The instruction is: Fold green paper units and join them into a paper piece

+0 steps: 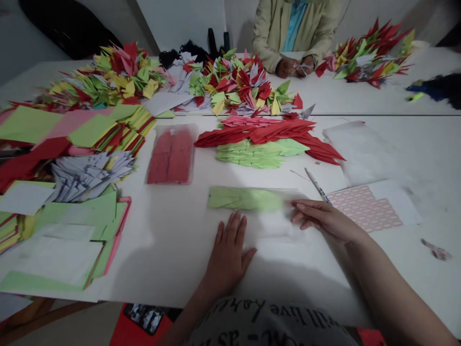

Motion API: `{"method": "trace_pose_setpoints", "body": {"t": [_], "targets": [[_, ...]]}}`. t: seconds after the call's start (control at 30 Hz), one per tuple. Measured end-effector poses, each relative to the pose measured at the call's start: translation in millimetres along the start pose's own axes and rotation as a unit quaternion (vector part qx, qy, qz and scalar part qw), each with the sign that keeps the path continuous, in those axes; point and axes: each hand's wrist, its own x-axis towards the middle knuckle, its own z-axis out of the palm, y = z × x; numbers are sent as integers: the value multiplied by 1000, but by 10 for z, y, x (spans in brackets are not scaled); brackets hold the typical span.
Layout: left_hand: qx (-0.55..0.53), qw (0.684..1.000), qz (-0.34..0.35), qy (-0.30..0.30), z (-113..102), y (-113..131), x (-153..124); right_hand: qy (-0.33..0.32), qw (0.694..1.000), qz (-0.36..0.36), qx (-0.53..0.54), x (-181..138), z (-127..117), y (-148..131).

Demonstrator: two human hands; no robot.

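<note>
My left hand (pixel 228 252) lies flat on the white table (pixel 173 250), fingers stretched out, just below a clear plastic sleeve (pixel 266 214) that holds green folded papers (pixel 245 198). My right hand (pixel 320 218) rests at the sleeve's right end, fingers curled and pressed on the plastic. A pair of scissors (pixel 317 185) lies just beyond my right hand. A sheet of small pink-outlined stickers (pixel 365 206) lies to the right of it.
Rows of red folded pieces (pixel 273 132) and green folded pieces (pixel 255 154) lie mid-table beside a bagged red bundle (pixel 172 154). Stacks of coloured paper (pixel 72 134) fill the left. Heaps of folded pieces (pixel 237 81) sit at the back. A person (pixel 293 33) opposite works with both hands.
</note>
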Motion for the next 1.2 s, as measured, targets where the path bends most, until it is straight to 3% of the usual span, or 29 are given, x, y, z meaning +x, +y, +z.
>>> {"method": "trace_pose_setpoints", "body": {"t": [0.27,0.83,1.03,1.2], "targets": [[15,1000,7,-8,-23,1,3,-8,999,0,46,62,-7,26],[-21,1000,3,13,-124,-9,84,-18,998,-33,-41,45,73,4],[-91,994,-35,41,-260,-77,185,44,984,-79,-153,65,190,29],[-113,988,-67,77,-238,-201,287,143,950,-116,-250,130,265,96]]}}
